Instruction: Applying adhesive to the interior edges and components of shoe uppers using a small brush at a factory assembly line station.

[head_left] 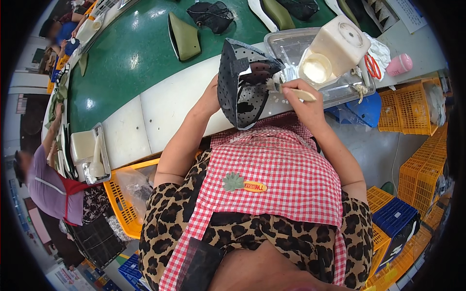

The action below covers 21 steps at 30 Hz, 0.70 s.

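My left hand grips a dark perforated shoe upper by its outer left side, over the white edge of the work table. The upper stands open toward my right, showing its dark lining. In my right hand is a glue brush with a pale handle. Its bristles are at the right edge of the upper's opening; I cannot tell if they touch. Right of the upper, a cut-open white plastic jug and a round cup of creamy white liquid sit in a clear tray.
A green conveyor belt carries an olive shoe piece and a black upper. Red-handled scissors and a pink bottle lie right of the tray. Yellow crates stand at right. A co-worker works at left.
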Each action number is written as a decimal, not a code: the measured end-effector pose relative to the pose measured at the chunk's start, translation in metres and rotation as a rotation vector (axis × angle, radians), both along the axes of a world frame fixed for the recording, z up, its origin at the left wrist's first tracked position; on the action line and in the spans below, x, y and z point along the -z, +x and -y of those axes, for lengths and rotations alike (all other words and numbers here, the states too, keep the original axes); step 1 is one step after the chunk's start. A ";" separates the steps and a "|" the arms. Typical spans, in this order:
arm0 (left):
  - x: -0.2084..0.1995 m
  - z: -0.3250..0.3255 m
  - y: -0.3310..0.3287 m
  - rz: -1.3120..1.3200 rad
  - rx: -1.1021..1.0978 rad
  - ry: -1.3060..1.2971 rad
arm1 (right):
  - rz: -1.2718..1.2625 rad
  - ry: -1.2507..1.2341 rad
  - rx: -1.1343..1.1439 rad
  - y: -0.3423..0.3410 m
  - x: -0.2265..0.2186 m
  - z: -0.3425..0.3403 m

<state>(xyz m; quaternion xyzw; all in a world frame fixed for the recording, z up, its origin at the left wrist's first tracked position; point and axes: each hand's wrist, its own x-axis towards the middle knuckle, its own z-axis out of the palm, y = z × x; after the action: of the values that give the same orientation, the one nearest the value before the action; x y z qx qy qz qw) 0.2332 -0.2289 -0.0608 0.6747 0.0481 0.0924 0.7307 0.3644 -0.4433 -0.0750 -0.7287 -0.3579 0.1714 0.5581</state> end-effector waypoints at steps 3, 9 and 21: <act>-0.002 0.004 -0.003 0.046 -0.018 -0.014 | -0.136 0.014 -0.068 -0.011 -0.001 0.009; 0.006 0.013 -0.007 0.082 -0.173 -0.087 | -0.110 0.037 -0.171 -0.025 -0.016 0.024; 0.065 -0.006 -0.010 0.108 -0.334 0.406 | 0.028 0.052 -0.428 -0.035 -0.041 0.035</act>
<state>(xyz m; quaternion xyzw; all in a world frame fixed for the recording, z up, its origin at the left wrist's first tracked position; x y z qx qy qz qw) 0.2233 -0.2224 -0.1262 0.7842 0.1001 0.2551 0.5567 0.3293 -0.4787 -0.0343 -0.6238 -0.5163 0.2665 0.5228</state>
